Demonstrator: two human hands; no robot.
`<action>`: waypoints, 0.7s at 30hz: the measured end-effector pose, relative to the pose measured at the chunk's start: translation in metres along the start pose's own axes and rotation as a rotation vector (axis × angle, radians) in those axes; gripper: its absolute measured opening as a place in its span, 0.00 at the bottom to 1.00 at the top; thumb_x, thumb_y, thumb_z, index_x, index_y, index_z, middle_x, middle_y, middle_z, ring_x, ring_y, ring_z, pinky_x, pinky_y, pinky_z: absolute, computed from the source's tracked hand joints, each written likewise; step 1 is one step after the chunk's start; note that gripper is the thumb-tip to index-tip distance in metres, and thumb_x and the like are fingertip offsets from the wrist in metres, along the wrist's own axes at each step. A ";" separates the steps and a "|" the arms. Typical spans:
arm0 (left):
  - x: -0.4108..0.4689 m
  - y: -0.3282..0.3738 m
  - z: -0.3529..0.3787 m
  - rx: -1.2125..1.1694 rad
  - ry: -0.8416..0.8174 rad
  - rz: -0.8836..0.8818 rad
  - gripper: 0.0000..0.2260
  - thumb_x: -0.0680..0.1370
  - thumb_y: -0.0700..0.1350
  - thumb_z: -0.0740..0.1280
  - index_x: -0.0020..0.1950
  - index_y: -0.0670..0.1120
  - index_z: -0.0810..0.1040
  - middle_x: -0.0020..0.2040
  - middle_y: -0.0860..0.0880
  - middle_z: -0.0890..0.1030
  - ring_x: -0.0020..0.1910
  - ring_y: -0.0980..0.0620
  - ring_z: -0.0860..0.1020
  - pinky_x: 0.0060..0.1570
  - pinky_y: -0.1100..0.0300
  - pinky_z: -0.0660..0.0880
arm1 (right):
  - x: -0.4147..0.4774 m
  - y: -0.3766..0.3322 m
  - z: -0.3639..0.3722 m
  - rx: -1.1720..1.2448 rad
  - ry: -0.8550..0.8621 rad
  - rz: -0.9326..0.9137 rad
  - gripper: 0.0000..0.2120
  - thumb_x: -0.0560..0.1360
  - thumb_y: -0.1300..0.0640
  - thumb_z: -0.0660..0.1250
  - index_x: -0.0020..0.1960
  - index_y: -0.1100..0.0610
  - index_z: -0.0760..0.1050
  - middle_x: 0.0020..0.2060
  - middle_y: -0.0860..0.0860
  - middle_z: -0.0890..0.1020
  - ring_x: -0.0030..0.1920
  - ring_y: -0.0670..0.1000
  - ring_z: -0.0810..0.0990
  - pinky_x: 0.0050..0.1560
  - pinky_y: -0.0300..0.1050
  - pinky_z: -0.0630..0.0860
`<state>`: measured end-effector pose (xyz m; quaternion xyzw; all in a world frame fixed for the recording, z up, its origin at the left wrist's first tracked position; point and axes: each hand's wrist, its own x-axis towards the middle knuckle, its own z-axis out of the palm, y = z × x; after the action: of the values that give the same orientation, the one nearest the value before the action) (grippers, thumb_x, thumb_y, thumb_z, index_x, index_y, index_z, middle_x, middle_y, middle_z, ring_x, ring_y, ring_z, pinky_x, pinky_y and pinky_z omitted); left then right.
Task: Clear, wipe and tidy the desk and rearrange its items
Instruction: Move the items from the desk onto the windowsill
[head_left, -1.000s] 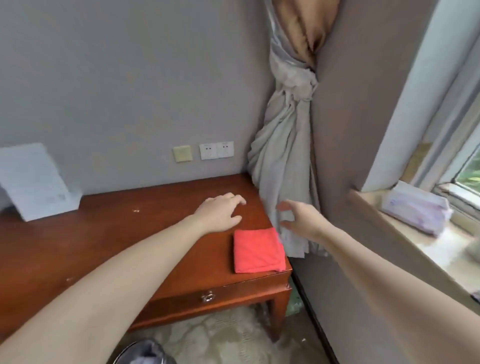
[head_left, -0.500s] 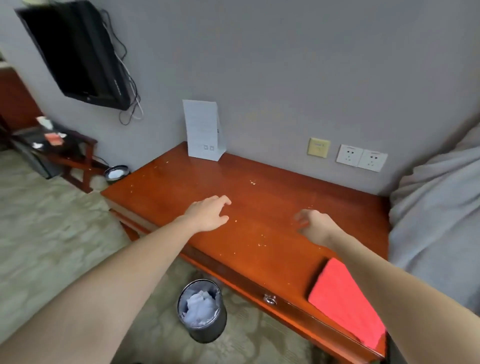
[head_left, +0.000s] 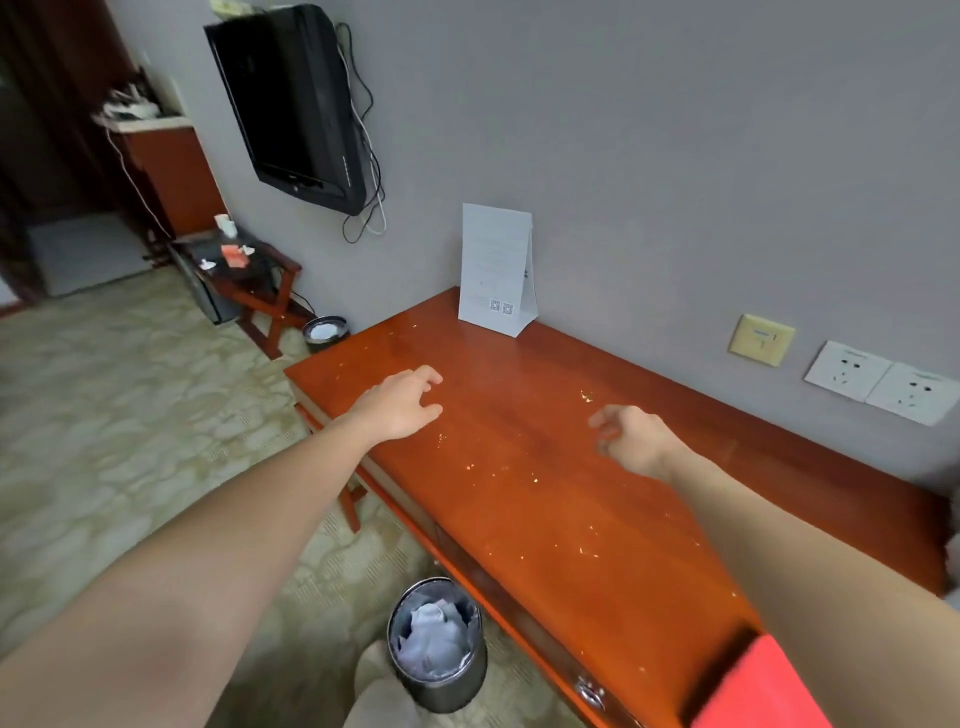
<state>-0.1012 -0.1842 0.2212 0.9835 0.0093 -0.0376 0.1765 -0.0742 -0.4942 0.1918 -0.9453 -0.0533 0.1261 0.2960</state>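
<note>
The red-brown wooden desk (head_left: 550, 499) stands along the grey wall, its top dotted with small pale crumbs (head_left: 586, 397). A white folded paper stand (head_left: 496, 270) sits upright at its far left end by the wall. A red folded cloth (head_left: 763, 691) lies on the desk's near right corner, partly hidden under my right forearm. My left hand (head_left: 402, 402) hovers over the left part of the top, fingers loosely spread and holding nothing. My right hand (head_left: 631, 439) hangs over the middle, fingers loosely curled and empty.
A metal waste bin (head_left: 439, 647) with crumpled paper stands on the carpet under the desk's front edge. A second small bin (head_left: 324, 332) sits beyond the desk's left end. A wall-mounted TV (head_left: 291, 109), a low side table (head_left: 244, 270) and wall sockets (head_left: 883, 382) are nearby.
The view has swung left from the curtain corner to the desk's left end. Both hands have moved left along the desk, away from the red cloth, and hold nothing.
</note>
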 end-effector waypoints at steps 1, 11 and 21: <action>0.011 -0.004 -0.002 -0.016 0.009 -0.004 0.21 0.81 0.49 0.65 0.73 0.51 0.67 0.71 0.49 0.73 0.67 0.48 0.73 0.67 0.45 0.71 | 0.012 -0.003 0.000 0.003 0.002 -0.002 0.14 0.77 0.61 0.66 0.62 0.52 0.75 0.57 0.51 0.80 0.59 0.53 0.77 0.61 0.46 0.73; 0.199 -0.082 -0.017 -0.089 -0.004 0.053 0.21 0.81 0.48 0.66 0.73 0.51 0.67 0.70 0.50 0.73 0.67 0.48 0.73 0.66 0.47 0.73 | 0.175 -0.048 0.023 0.078 0.027 0.089 0.16 0.76 0.62 0.65 0.64 0.53 0.75 0.58 0.52 0.81 0.60 0.54 0.77 0.62 0.47 0.74; 0.493 -0.176 -0.028 0.044 -0.300 0.287 0.21 0.81 0.49 0.65 0.73 0.51 0.67 0.70 0.50 0.72 0.65 0.49 0.74 0.62 0.48 0.75 | 0.414 -0.116 0.042 0.119 0.152 0.405 0.20 0.73 0.59 0.64 0.64 0.49 0.76 0.60 0.49 0.80 0.58 0.54 0.78 0.60 0.50 0.76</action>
<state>0.3869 -0.0070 0.1477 0.9618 -0.1583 -0.1581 0.1577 0.3102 -0.3041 0.1395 -0.9244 0.1673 0.1144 0.3231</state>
